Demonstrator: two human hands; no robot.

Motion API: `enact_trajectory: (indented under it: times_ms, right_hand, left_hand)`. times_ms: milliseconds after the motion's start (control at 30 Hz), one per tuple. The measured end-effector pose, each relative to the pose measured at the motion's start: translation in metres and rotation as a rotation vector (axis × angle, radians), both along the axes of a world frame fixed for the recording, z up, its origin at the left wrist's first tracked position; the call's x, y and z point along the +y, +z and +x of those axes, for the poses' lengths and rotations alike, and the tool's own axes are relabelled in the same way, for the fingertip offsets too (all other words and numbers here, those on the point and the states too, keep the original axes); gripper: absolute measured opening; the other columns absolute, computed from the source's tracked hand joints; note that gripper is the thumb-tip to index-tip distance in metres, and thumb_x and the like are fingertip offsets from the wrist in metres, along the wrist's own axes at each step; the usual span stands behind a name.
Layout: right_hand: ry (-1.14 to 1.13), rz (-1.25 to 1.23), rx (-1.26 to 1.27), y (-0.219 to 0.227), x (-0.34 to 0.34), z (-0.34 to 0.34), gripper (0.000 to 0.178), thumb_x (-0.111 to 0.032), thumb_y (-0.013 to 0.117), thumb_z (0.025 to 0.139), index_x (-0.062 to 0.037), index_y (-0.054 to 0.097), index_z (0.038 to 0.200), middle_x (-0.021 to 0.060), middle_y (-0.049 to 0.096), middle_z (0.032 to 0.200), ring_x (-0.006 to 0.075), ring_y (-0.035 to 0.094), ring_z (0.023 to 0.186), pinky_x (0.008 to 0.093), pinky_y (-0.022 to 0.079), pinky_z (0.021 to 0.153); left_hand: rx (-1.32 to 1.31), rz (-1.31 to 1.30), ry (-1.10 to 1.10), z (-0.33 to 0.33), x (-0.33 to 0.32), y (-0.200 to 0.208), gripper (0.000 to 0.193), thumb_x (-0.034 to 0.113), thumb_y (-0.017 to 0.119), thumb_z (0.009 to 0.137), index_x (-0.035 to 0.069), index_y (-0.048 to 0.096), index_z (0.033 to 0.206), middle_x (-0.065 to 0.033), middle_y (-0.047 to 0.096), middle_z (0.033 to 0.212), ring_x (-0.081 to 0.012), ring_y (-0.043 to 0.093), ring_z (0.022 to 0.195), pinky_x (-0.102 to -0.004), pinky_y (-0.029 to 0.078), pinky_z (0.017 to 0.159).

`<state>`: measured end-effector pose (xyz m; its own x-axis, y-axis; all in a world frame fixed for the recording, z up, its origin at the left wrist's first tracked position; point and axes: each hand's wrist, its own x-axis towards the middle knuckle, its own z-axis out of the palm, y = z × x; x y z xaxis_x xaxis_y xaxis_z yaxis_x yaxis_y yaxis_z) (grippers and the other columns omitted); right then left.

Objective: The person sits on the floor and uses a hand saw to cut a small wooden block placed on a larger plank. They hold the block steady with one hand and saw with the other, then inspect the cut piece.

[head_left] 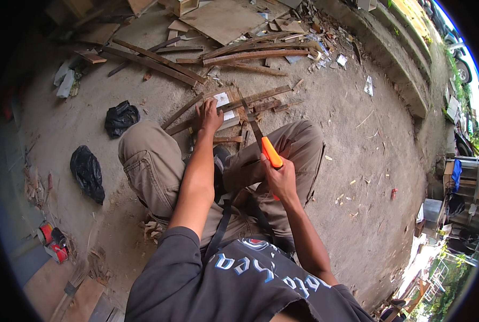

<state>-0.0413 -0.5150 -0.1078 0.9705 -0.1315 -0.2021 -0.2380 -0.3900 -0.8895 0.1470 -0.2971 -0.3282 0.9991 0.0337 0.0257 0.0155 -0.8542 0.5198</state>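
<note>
My right hand (281, 174) is wrapped round the orange handle (271, 153) of a handsaw. The saw's dark narrow blade (253, 122) points away from me and crosses a long wooden strip (271, 95). My left hand (210, 116) presses down on that strip to the left of the blade, its fingers bent over the wood. Below the strip lies a block with a white sheet (222, 100) on it, partly covered by my hand and the wood. A short wooden handle-like piece (227, 139) rests just nearer, between my knees.
Several long wood strips (261, 53) and a flat board (220, 20) lie beyond my hands. Two black plastic bags (87, 173) sit on the left. Concrete steps (379, 59) rise at the far right. Red cans (52, 241) stand at the lower left.
</note>
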Motion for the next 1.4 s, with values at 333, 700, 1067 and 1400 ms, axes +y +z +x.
enact_trajectory:
  times_ms: [333,700,1067,1400]
  right_hand:
    - [-0.039,0.213,-0.402,0.121,0.001,-0.056,0.027,-0.021,0.064,0.098,0.0020,0.062,0.085,-0.0046,0.051,0.066,0.0033,0.044,0.060,0.0220,0.035,0.052]
    - [-0.115,0.349,-0.267,0.106,0.021,-0.047,0.025,-0.020,0.062,0.099,-0.0020,0.061,0.082,-0.0064,0.050,0.063,0.0013,0.042,0.056,0.0208,0.031,0.050]
    - [-0.121,0.038,0.069,0.043,0.032,0.010,0.030,-0.022,0.067,0.095,0.0014,0.058,0.079,-0.0017,0.047,0.061,0.0066,0.038,0.058,0.0284,0.033,0.050]
    - [-0.069,-0.149,0.437,0.066,0.009,0.089,0.029,-0.019,0.072,0.089,0.0003,0.059,0.071,0.0107,0.050,0.051,0.0207,0.049,0.041,0.0334,0.040,0.045]
  left_hand:
    - [-0.256,0.000,0.114,0.019,0.011,0.096,0.041,0.028,0.063,0.084,0.013,0.060,0.122,-0.0094,0.058,0.128,-0.0295,0.048,0.129,-0.0569,0.025,0.114]
    - [0.108,0.015,0.161,0.009,0.054,0.067,0.041,0.036,0.061,0.089,0.013,0.056,0.123,-0.0101,0.053,0.134,-0.0302,0.044,0.133,-0.0608,0.025,0.112]
    - [-0.168,0.199,0.127,0.054,-0.003,0.007,0.066,0.042,0.059,0.090,0.005,0.043,0.142,-0.0186,0.033,0.151,-0.0350,0.017,0.148,-0.0647,0.008,0.117]
    - [0.109,0.246,0.288,0.089,-0.036,-0.042,0.057,0.041,0.050,0.092,0.007,0.050,0.138,-0.0152,0.040,0.152,-0.0312,0.025,0.148,-0.0662,0.001,0.117]
